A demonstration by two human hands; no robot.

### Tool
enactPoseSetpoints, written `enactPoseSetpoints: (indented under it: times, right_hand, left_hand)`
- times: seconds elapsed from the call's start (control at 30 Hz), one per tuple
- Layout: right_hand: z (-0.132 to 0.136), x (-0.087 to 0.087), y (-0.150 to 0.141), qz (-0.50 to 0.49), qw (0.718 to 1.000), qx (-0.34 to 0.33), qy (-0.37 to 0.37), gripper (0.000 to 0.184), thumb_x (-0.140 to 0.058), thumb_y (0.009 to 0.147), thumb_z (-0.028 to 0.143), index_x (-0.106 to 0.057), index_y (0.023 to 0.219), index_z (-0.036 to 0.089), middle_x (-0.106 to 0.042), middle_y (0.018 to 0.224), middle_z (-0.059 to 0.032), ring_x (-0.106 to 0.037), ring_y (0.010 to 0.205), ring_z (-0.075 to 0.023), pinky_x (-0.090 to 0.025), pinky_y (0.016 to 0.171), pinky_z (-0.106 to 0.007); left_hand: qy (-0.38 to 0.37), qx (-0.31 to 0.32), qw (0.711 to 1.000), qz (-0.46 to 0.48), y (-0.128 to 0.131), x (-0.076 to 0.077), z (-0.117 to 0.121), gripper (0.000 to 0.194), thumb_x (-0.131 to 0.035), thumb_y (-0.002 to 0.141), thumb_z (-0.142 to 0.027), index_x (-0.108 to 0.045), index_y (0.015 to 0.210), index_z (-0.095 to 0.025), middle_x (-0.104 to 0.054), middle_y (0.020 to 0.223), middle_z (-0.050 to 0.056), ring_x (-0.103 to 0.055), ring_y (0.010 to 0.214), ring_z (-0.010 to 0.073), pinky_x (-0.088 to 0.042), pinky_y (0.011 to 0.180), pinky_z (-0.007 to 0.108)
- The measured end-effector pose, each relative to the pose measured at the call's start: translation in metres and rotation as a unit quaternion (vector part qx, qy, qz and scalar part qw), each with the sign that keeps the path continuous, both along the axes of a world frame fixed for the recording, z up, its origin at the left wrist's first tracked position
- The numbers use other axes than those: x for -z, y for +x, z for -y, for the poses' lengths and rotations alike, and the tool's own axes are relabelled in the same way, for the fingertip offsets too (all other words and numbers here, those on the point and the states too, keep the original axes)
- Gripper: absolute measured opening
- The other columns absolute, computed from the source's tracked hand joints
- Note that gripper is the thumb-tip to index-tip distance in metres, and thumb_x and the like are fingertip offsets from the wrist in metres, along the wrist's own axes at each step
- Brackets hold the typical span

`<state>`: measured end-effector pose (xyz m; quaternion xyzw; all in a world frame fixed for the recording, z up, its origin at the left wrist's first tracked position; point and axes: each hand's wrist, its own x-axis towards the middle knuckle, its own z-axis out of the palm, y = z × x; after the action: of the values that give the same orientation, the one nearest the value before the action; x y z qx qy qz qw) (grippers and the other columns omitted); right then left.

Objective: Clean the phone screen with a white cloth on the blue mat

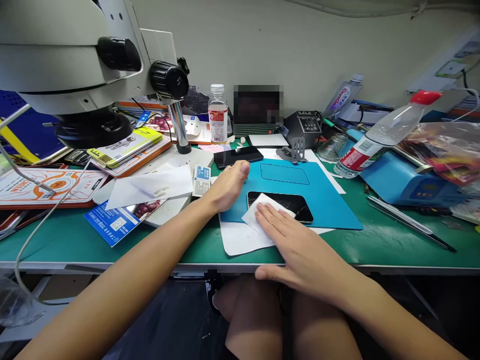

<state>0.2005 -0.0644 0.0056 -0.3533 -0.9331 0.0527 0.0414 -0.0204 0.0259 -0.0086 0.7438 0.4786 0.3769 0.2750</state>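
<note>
A black phone (290, 204) lies face up on a blue mat (330, 200) on the green bench. My right hand (296, 245) lies flat with fingers stretched out, pressing a white wipe (258, 212) onto the phone's left end. My left hand (228, 185) rests on the mat's left edge beside the phone, fingers curled loosely under; nothing shows in it. A second dark phone (238, 156) lies just beyond my left hand.
A microscope (75, 65) looms at upper left over papers and boxes. Small packets (201, 180) lie left of the mat. Bottles (218, 114) (378, 137), a soldering station (303, 127), a blue device (405, 182) and tweezers (408, 222) crowd the back and right.
</note>
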Motion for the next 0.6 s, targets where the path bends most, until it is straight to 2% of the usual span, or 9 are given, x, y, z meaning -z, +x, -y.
enactPoseSetpoints:
  times: [0.1,0.2,0.3,0.47,0.53,0.6]
  right_hand:
    - [-0.018,-0.004,-0.03,-0.003,1.0,-0.009,-0.018,0.104,-0.042,0.087,0.08,-0.035,0.154,0.001,-0.027,0.16,-0.0236,-0.024,0.15,-0.0348,-0.027,0.122,-0.052]
    - [-0.028,-0.004,-0.046,-0.009,1.0,-0.007,-0.023,0.095,-0.038,0.093,0.073,-0.037,0.152,-0.001,-0.029,0.16,-0.0252,-0.023,0.151,-0.0339,-0.026,0.123,-0.052]
    - [-0.018,0.001,-0.039,-0.026,1.0,0.014,-0.011,0.086,-0.035,0.098,0.066,-0.036,0.153,0.0,-0.029,0.16,-0.0238,-0.023,0.151,-0.0324,-0.028,0.122,-0.053]
    - [0.014,0.004,-0.011,-0.019,0.998,0.053,0.011,0.085,-0.031,0.099,0.066,-0.035,0.153,0.0,-0.029,0.16,-0.0239,-0.026,0.15,-0.0331,-0.031,0.12,-0.054]
    - [0.012,0.003,-0.012,-0.011,0.998,0.057,0.007,0.086,-0.031,0.099,0.066,-0.037,0.151,-0.002,-0.03,0.16,-0.0252,-0.027,0.15,-0.0339,-0.03,0.121,-0.053]
    - [-0.002,0.001,-0.021,-0.013,0.998,0.055,0.0,0.088,-0.032,0.098,0.067,-0.038,0.151,-0.003,-0.031,0.159,-0.0259,-0.027,0.15,-0.0345,-0.029,0.121,-0.053]
  left_hand:
    - [0.0,-0.004,1.0,0.004,-0.001,0.004,-0.002,0.08,0.0,0.094,-0.073,-0.054,0.12,-0.021,-0.063,0.105,0.008,-0.058,0.103,0.0245,-0.044,0.098,0.041]
    - [0.002,-0.007,1.0,-0.008,-0.002,0.006,-0.002,0.08,-0.001,0.094,-0.074,-0.055,0.12,-0.02,-0.063,0.105,0.008,-0.057,0.103,0.024,-0.044,0.098,0.041]
    - [0.009,-0.004,1.0,-0.011,-0.002,0.006,0.0,0.08,-0.001,0.095,-0.073,-0.055,0.12,-0.019,-0.063,0.105,0.008,-0.057,0.1,0.0232,-0.044,0.097,0.041]
    - [0.017,0.0,1.0,-0.013,-0.002,0.002,0.002,0.074,-0.004,0.098,-0.069,-0.056,0.119,-0.02,-0.063,0.105,0.008,-0.058,0.103,0.023,-0.043,0.098,0.04]
    - [0.023,0.007,1.0,-0.011,-0.001,0.001,0.001,0.071,-0.007,0.1,-0.066,-0.057,0.119,-0.019,-0.064,0.104,0.008,-0.058,0.102,0.023,-0.042,0.099,0.04]
    - [0.028,0.017,0.999,-0.007,0.0,0.001,0.001,0.067,-0.009,0.102,-0.062,-0.059,0.118,-0.018,-0.065,0.102,0.008,-0.059,0.1,0.0228,-0.043,0.099,0.04]
